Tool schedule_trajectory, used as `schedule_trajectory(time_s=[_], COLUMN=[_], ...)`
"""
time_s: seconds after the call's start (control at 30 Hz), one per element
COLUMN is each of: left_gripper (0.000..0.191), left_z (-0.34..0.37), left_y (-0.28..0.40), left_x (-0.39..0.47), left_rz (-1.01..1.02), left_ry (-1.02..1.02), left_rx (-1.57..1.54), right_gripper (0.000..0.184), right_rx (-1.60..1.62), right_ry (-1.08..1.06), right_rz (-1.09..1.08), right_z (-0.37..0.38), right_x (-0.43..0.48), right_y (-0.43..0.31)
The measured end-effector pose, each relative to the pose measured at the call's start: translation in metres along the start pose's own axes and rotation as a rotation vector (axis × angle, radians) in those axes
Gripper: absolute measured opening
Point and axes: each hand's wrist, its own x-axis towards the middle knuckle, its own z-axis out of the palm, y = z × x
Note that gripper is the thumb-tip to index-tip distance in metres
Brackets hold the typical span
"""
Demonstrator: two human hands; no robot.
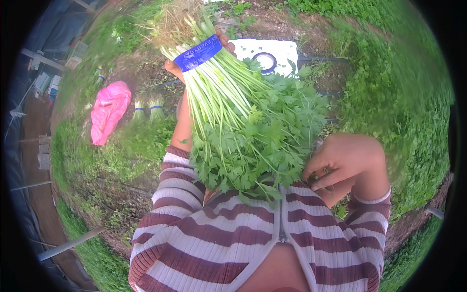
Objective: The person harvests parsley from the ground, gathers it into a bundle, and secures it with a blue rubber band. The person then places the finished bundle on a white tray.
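Observation:
My left hand point(175, 69) grips a large bunch of leafy celery point(222, 95) from beneath, with fingertips showing past its far edge. Around the pale stems, just below the tangled roots point(178, 20), runs a printed blue tape band point(199, 54). The bunch lies tilted, roots away from me and leaves spread towards my chest. Beside the leaf tips at the lower right is my right hand point(344, 157), its wrist bent and fingers curled; whether it pinches a leaf cannot be made out. A roll of blue tape point(265, 62) rests on a white board point(284, 47) beyond the leaves.
A pink plastic bag point(109, 111) lies on the left, near two smaller banded bunches point(147, 109). Dense green plants point(394, 109) grow on the right. A metal pole point(71, 244) juts in at the lower left. Crates point(76, 54) stand at the far left.

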Motion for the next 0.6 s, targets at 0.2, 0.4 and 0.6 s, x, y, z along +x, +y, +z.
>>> schedule_trajectory(time_s=[0.2, 0.4, 0.6], left_gripper=[0.072, 0.046, 0.019], left_z=[0.003, 0.02, 0.032], left_y=[-0.026, -0.052, -0.035], left_x=[0.007, 0.007, 0.009], left_rz=[-0.062, 0.044, -0.015], left_ry=[-0.038, -0.003, -0.081], left_rx=[-0.128, 0.041, -0.188], right_gripper=[0.019, 0.019, 0.018], right_rx=[-0.211, -0.097, -0.038], right_ry=[1.117, 1.007, 0.487], right_rz=[-0.211, -0.352, -0.352], right_z=[-0.009, -0.001, -0.021], right_x=[0.043, 0.07, 0.021], right_y=[0.026, 0.044, 0.009])
